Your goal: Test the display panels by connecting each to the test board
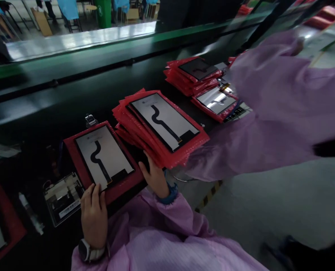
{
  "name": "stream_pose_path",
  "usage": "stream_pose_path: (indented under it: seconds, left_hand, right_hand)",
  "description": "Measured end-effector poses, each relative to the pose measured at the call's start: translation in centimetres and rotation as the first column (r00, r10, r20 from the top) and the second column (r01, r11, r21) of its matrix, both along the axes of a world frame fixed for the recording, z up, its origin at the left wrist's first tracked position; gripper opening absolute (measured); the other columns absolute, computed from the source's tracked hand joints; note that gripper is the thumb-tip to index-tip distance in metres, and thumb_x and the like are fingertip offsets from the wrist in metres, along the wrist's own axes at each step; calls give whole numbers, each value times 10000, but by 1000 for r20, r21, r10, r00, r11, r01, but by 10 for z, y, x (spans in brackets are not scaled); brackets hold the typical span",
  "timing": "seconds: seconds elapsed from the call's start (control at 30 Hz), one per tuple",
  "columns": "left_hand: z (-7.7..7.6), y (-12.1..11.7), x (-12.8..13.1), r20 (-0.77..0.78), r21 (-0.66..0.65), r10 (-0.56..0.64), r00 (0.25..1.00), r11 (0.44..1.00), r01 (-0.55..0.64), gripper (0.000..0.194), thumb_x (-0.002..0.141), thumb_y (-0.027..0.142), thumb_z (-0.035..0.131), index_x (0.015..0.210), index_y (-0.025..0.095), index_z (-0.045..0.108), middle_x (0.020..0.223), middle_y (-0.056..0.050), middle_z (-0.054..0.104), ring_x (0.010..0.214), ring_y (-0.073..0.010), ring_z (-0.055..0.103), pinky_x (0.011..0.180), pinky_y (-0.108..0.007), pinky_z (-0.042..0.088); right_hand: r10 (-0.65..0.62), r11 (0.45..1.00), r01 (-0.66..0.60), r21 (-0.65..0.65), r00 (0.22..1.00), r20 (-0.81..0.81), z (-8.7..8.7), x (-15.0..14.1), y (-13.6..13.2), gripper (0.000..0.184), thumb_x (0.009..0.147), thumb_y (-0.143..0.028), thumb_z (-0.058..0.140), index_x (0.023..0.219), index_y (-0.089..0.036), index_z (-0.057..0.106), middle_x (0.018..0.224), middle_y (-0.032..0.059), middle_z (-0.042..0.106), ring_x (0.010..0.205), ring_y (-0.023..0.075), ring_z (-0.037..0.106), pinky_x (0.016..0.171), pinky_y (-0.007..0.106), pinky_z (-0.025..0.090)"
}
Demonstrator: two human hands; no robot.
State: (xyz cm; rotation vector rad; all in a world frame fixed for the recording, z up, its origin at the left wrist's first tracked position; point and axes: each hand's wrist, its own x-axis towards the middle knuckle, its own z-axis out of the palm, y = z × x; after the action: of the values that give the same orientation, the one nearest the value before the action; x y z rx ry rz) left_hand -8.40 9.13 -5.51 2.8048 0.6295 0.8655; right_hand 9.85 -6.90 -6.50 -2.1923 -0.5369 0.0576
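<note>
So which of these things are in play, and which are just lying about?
In play:
- left hand, on the red-bagged display panel
- right hand, at the stack of red-bagged panels

Lying about:
- farther stack of bagged panels
- small white tube
- clear-cased electronic module
- co-worker's lilac sleeve

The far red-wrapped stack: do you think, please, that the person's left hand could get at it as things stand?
Probably not: the left hand holds the near panel, and the middle stack lies between it and the far stack.
</note>
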Motion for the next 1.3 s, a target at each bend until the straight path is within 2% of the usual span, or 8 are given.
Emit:
stream_pose_path:
  seconds: [0.13,0.3,0.5,0.67,0.9,1.03,1.17,1.3]
  left_hand:
    - [0,-3,-3,0,-37,-2,1000,999,2,296,1016,233,523,1269,106,610,1231,-172,644,1169,-295,590,1014,-425,493]
    - [13,-8,-22,93,-106,-26,995,994,36,302,992,154,554,1293,153,580,1275,-147,626,1202,-263,584,1041,-407,484]
    - [19,-2,-60,-6,-69,191,981,979,-191,334,977,204,587,1305,139,584,1282,-187,602,1221,-315,560,1054,-488,464]
    - [16,6,-70,-130,-79,360,924,925,-372,583,981,412,582,1452,85,477,1462,-272,428,1399,-411,407,1128,-588,391]
    - [13,13,-71,-123,-130,385,915,908,-399,573,1027,374,485,1512,83,395,1443,-254,485,1396,-362,440,1156,-544,396]
    - [12,17,-76,-116,-152,411,904,892,-425,571,1029,365,485,1521,92,384,1452,-238,506,1408,-341,446,1168,-515,393]
    - [18,24,-84,-73,-138,450,890,879,-456,443,1032,317,479,1426,118,512,1413,-204,559,1366,-312,491,1155,-486,401]
    - [22,40,-98,-2,-39,562,827,826,-562,380,1014,326,510,1309,110,611,1307,-200,623,1264,-305,557,1117,-483,410]
  right_hand:
    - [172,985,-173,-9,984,-53,4,-9,-3,685,1008,-618,393,1517,-164,455,1567,150,469,1492,269,416,1246,505,356]
    - [432,898,-438,-40,895,-108,10,-21,1,786,993,-625,439,1624,-201,238,1664,133,299,1578,264,225,1295,533,241]
    - [508,844,-521,-126,852,-125,12,-20,5,908,961,-648,489,1650,-221,78,1696,141,194,1593,299,138,1293,565,217]
    - [509,826,-545,-143,831,-226,21,-12,4,910,959,-693,432,1642,-167,139,1694,153,192,1594,300,120,1296,572,199]
    - [529,785,-592,-180,793,-303,34,-3,7,903,948,-689,456,1613,-118,242,1679,175,225,1584,312,165,1293,574,207]
    - [557,767,-610,-198,787,-265,36,1,9,876,950,-705,421,1579,-102,326,1645,189,315,1558,327,268,1267,578,286]
    - [515,821,-521,-231,852,-93,44,10,13,839,956,-726,368,1492,-88,470,1500,224,522,1436,354,472,1202,595,388]
    - [464,871,-443,-210,884,61,40,17,26,831,966,-721,342,1474,-79,487,1458,229,550,1392,353,496,1183,598,398]
